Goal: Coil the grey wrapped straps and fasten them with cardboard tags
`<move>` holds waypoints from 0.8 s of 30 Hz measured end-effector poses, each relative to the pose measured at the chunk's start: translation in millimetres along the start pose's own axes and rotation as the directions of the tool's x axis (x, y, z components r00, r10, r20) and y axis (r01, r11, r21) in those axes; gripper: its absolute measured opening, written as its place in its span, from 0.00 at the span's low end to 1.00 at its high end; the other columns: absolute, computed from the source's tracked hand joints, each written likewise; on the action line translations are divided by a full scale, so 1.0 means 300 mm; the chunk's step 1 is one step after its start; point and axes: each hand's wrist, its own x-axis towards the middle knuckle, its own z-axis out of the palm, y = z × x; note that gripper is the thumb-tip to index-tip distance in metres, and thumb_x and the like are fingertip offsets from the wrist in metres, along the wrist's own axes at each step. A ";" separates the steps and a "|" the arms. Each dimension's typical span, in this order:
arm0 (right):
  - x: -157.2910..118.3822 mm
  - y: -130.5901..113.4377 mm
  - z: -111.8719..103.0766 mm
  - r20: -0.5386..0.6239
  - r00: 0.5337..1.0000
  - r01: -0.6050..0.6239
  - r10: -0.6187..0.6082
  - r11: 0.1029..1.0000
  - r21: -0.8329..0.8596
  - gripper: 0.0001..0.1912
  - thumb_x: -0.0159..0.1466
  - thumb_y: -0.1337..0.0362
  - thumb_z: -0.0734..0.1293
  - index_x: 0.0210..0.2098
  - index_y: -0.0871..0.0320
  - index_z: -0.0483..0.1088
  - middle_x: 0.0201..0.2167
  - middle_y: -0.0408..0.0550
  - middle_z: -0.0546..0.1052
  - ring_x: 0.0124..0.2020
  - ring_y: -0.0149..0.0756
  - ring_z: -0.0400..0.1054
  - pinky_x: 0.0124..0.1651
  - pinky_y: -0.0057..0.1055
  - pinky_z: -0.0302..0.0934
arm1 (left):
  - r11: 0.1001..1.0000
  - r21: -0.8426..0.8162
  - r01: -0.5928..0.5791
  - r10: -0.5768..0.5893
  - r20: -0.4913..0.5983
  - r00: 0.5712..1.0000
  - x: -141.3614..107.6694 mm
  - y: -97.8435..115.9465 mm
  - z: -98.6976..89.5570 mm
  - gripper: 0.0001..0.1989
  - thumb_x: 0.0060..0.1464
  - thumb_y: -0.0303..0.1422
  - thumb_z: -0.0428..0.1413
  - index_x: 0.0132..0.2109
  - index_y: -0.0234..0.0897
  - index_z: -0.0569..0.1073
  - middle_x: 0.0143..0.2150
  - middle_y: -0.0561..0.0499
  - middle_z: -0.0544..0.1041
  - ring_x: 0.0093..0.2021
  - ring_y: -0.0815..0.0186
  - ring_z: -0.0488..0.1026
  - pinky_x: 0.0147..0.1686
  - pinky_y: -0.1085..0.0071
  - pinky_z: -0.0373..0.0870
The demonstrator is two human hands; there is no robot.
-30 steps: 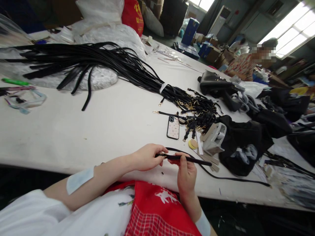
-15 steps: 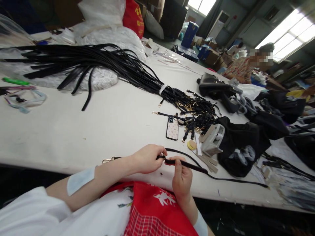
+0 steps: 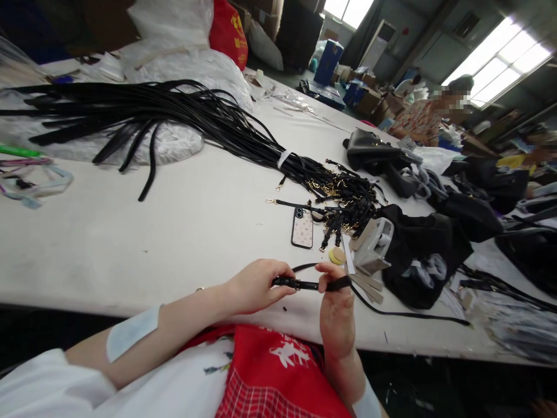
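My left hand [image 3: 257, 288] is closed on a black bag strap [image 3: 310, 285] at its gold buckle, above the near edge of the table. To its right, my right hand [image 3: 338, 319] has the same strap between its fingers, palm turned up. Past my right hand the strap's long free part runs along the table to the right, and a loop of it curves behind both hands. A bit of gold hook [image 3: 200, 289] shows behind my left forearm. The exact finger contact on the buckle is partly hidden.
A bundle of black straps [image 3: 235, 139] with gold clasps lies across the white table [image 3: 191, 232]. Beyond my hands are a phone [image 3: 301, 227], a tape dispenser [image 3: 378, 244] and a black bag [image 3: 424, 249]. Two people work at the far right.
My right hand has shifted right and turned, its fingers now raised around the strap. The buckle part shows more between the hands. The view has moved slightly.
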 end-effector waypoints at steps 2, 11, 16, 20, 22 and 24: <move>0.009 0.004 -0.009 0.064 0.998 0.014 -0.008 0.995 -0.097 0.22 0.72 0.54 0.49 0.34 0.54 0.68 0.40 0.49 0.69 0.36 0.37 0.63 0.40 0.35 0.60 | 0.999 -0.027 -0.021 0.020 -0.014 1.000 -0.007 0.000 0.003 0.08 0.56 0.33 0.57 0.42 0.39 0.77 0.37 0.51 0.80 0.35 0.65 0.74 0.35 0.73 0.67; 0.045 0.025 -0.032 0.323 0.941 0.012 0.105 0.940 -0.342 0.16 0.69 0.60 0.58 0.25 0.56 0.64 0.45 0.52 0.72 0.49 0.42 0.65 0.50 0.39 0.59 | 0.990 -0.123 -0.072 0.065 -0.063 0.996 -0.014 -0.006 0.010 0.08 0.57 0.33 0.56 0.43 0.37 0.77 0.36 0.51 0.80 0.34 0.67 0.74 0.37 0.73 0.67; 0.025 0.007 0.008 0.333 0.939 0.013 0.083 0.961 -0.277 0.16 0.69 0.61 0.58 0.26 0.56 0.65 0.45 0.53 0.72 0.49 0.41 0.66 0.50 0.38 0.60 | 0.991 -0.076 -0.113 0.110 -0.046 0.993 -0.007 0.006 0.020 0.09 0.55 0.31 0.56 0.43 0.37 0.77 0.37 0.51 0.80 0.35 0.65 0.74 0.38 0.72 0.67; 0.027 0.013 -0.008 0.350 0.931 -0.042 0.103 0.983 -0.178 0.15 0.69 0.61 0.58 0.27 0.56 0.66 0.46 0.52 0.73 0.49 0.40 0.67 0.51 0.35 0.60 | 0.985 -0.122 -0.124 0.116 -0.067 0.991 -0.009 0.002 0.021 0.09 0.55 0.31 0.57 0.44 0.38 0.78 0.37 0.51 0.80 0.36 0.66 0.74 0.38 0.72 0.68; 0.034 0.026 -0.033 0.317 0.940 -0.081 0.127 0.985 -0.152 0.13 0.69 0.61 0.59 0.29 0.56 0.67 0.47 0.51 0.72 0.51 0.40 0.66 0.53 0.36 0.58 | 0.979 -0.186 -0.087 0.069 -0.103 0.992 -0.008 -0.003 0.019 0.10 0.54 0.32 0.58 0.44 0.38 0.78 0.37 0.51 0.81 0.35 0.66 0.75 0.38 0.73 0.68; 0.040 0.039 -0.050 0.260 0.955 -0.107 0.142 0.984 -0.145 0.11 0.68 0.60 0.61 0.30 0.56 0.68 0.48 0.51 0.72 0.51 0.40 0.66 0.53 0.36 0.58 | 0.963 -0.264 -0.051 0.016 -0.133 0.991 -0.006 -0.008 0.020 0.10 0.53 0.32 0.59 0.43 0.37 0.79 0.36 0.51 0.81 0.34 0.67 0.75 0.37 0.73 0.69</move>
